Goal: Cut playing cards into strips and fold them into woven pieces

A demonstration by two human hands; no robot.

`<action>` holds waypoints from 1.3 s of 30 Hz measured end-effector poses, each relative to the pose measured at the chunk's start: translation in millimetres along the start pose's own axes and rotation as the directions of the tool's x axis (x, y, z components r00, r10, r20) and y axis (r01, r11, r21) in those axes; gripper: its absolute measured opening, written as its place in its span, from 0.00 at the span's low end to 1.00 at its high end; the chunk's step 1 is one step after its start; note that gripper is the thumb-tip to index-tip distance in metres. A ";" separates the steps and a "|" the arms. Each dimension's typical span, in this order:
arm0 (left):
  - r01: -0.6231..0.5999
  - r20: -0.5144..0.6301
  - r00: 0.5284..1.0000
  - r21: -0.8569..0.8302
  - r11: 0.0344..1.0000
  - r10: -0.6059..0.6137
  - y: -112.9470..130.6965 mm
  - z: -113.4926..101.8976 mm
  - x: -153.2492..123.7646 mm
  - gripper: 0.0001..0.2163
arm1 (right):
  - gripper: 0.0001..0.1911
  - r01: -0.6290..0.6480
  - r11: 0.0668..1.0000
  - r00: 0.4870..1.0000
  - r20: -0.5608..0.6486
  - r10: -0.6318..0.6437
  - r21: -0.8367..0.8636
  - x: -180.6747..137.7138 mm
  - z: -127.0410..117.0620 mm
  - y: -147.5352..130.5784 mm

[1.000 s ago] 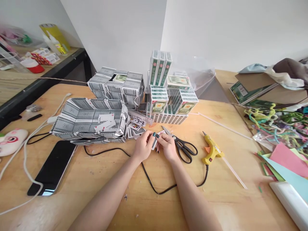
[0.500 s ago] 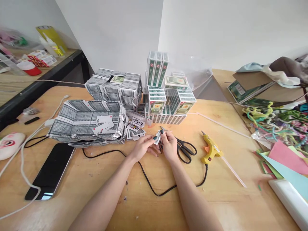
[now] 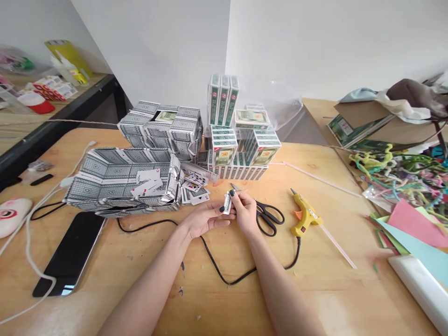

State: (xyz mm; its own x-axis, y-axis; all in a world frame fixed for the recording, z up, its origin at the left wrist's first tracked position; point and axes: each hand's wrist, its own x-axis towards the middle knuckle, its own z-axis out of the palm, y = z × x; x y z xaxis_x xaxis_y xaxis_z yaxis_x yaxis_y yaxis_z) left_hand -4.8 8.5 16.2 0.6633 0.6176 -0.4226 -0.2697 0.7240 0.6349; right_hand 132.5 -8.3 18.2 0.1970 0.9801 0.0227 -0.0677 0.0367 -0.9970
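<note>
A small folded playing card (image 3: pixel 227 204), white with a grey back pattern, is held upright over the table. My right hand (image 3: pixel 245 211) pinches its right side between thumb and fingers. At the card's lower left, my left hand (image 3: pixel 205 219) grips it lightly with the thumb, its other fingers curving loosely below. Black-handled scissors (image 3: pixel 268 213) lie just right of my right hand, the blades partly hidden behind it. Loose playing cards (image 3: pixel 196 184) lie beyond my left hand, beside an open box made of folded cards (image 3: pixel 119 179) with several cards inside.
Another folded-card structure (image 3: pixel 161 123) stands behind, beside stacked card packs (image 3: pixel 224 149). A yellow glue gun (image 3: pixel 304 214) lies at right, its black cord (image 3: pixel 224 280) looping in front of my hands. A phone (image 3: pixel 70 252) is at left; coloured paper (image 3: pixel 416 224) and pipe cleaners (image 3: pixel 416 175) are at right.
The folded card has turned more upright and shows more of its face. My left hand has shifted slightly left and down, its fingers more extended. The view has shifted slightly.
</note>
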 end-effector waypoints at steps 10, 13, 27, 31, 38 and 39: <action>0.005 0.063 0.998 0.119 0.993 -0.012 3.4 3.0 -1.5 0.08 | 0.18 0.015 1.000 0.997 0.077 -0.016 0.024 0.1 -2.2 -3.1; 0.010 0.045 0.999 0.131 0.991 -0.016 3.5 3.4 -1.0 0.08 | 0.18 0.007 1.000 0.997 0.071 -0.008 0.018 0.3 -3.0 -2.6; -0.011 -0.059 0.998 0.128 0.992 0.019 -2.0 5.8 3.0 0.07 | 0.17 -0.071 0.995 0.995 0.070 0.065 0.075 1.3 -2.1 2.7; -0.096 -0.111 0.986 0.243 0.965 0.126 -3.5 7.6 5.1 0.08 | 0.18 -0.079 0.995 0.997 0.011 0.078 0.060 2.3 -0.5 7.4; -0.205 -0.184 0.933 0.430 0.879 0.308 -9.1 15.1 7.3 0.10 | 0.17 -0.123 0.990 0.987 -0.098 0.129 0.069 2.8 2.0 14.2; -0.231 -0.187 0.919 0.460 0.857 0.348 -11.1 16.7 7.3 0.10 | 0.17 -0.146 0.984 0.983 -0.094 0.155 0.101 3.4 1.7 14.0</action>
State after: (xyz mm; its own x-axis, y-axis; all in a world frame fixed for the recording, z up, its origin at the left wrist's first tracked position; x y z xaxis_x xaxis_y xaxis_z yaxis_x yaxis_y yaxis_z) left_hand 14.6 -0.1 16.9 0.3847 0.8768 -0.2885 -0.0628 0.3367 0.9395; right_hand 130.6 -4.2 4.4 0.2756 0.9511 -0.1394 -0.1940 -0.0870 -0.9771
